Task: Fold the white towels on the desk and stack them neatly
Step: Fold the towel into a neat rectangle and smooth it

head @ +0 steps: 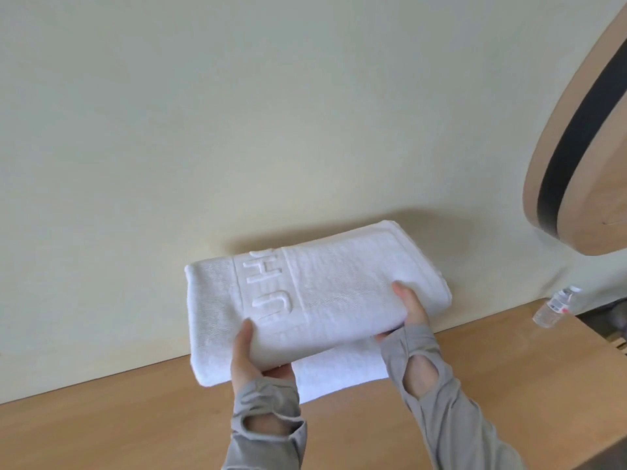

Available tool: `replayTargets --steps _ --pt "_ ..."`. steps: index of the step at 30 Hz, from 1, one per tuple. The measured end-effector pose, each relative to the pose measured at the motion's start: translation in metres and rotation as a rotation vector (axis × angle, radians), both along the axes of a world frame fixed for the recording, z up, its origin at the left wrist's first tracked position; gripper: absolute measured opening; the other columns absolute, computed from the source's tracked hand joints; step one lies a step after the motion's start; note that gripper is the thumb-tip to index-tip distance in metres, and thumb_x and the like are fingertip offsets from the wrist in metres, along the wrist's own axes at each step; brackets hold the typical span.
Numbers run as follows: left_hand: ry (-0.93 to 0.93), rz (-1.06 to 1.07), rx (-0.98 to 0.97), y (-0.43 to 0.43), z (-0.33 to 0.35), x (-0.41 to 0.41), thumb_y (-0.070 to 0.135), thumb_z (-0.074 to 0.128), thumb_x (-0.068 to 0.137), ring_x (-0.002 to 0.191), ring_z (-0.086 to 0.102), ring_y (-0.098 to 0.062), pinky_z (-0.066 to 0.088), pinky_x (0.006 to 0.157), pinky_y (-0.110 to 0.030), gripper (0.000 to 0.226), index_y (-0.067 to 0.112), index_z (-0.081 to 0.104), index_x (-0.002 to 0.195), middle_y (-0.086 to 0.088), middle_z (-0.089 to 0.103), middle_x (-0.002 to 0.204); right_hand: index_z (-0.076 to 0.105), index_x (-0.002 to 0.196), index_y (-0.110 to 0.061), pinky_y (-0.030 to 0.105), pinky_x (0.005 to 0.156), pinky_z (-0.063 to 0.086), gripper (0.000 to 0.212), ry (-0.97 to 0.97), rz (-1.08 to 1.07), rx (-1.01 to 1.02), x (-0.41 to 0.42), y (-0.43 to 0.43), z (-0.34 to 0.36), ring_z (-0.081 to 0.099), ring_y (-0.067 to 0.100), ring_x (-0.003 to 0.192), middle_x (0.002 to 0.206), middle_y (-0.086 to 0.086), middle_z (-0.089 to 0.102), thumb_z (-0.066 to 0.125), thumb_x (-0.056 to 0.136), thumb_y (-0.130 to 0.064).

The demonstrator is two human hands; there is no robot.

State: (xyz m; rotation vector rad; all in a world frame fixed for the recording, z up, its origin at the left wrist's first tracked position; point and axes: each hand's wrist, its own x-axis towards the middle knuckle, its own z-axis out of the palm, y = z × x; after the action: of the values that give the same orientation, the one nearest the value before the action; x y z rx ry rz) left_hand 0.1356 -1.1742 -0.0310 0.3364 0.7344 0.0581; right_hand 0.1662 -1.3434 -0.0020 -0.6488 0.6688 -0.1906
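A folded white towel [322, 286] with raised letters is held above the wooden desk [135, 429], close to the wall. My left hand [251, 357] grips its near left edge, thumb on top and fingers underneath. My right hand [412, 310] grips its near right edge the same way. Beneath it, a second white towel [342, 371] lies flat on the desk, mostly hidden by the held one. Grey sleeves cover both wrists.
A clear plastic water bottle [554, 305] lies at the desk's far right edge. A round wooden-framed object [583, 130] with a dark band hangs on the wall at upper right. The pale wall stands directly behind the towels.
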Motion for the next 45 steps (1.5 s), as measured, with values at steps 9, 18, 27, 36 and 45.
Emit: replayTargets --steps 9,18,27,36,45 --pt "0.200 0.058 0.113 -0.061 -0.092 0.028 0.023 0.075 0.074 0.086 0.064 -0.021 0.051 0.084 -0.044 0.028 0.018 0.059 0.096 -0.005 0.066 0.101 0.057 0.115 -0.011 0.046 0.075 0.053 0.033 0.117 0.059 0.133 0.019 -0.057 -0.129 0.063 0.029 0.091 0.090 0.009 0.071 0.065 0.084 -0.020" --pt "0.140 -0.126 0.296 -0.005 -0.117 0.009 0.038 0.064 0.080 0.094 0.064 -0.020 0.046 0.081 -0.034 0.051 0.012 0.055 0.123 -0.006 0.069 0.105 0.049 0.131 -0.009 0.041 0.091 0.049 0.084 0.268 0.115 -0.075 0.022 -0.113 -0.148 0.057 0.029 0.113 0.126 0.012 0.058 0.077 0.057 -0.038" --pt "0.271 -0.745 0.690 0.052 -0.091 0.061 0.066 0.065 0.063 0.096 0.063 -0.029 0.047 0.088 -0.045 0.079 0.005 0.061 0.113 -0.014 0.072 0.095 0.062 0.112 -0.003 0.043 0.081 0.052 0.085 0.590 0.867 -0.748 0.095 -0.162 -0.100 0.066 0.029 0.090 0.091 0.013 0.073 0.057 0.060 -0.071" --pt "0.206 -0.662 1.108 0.040 -0.086 0.113 0.050 0.053 0.088 0.072 0.058 -0.019 0.043 0.067 -0.031 0.046 0.011 0.056 0.112 -0.004 0.063 0.085 0.058 0.115 -0.002 0.039 0.092 0.047 0.050 0.437 0.788 -0.941 0.104 -0.139 -0.093 0.061 0.032 0.100 0.115 0.019 0.063 0.064 0.084 -0.040" --pt "0.335 -0.790 1.261 0.041 -0.098 0.118 0.076 0.043 0.063 0.090 0.055 -0.029 0.040 0.080 -0.035 0.087 0.016 0.049 0.125 -0.006 0.057 0.105 0.045 0.135 -0.014 0.035 0.103 0.039 0.061 0.383 0.726 -1.052 0.106 -0.143 -0.125 0.051 0.031 0.119 0.136 0.010 0.051 0.061 0.085 -0.044"
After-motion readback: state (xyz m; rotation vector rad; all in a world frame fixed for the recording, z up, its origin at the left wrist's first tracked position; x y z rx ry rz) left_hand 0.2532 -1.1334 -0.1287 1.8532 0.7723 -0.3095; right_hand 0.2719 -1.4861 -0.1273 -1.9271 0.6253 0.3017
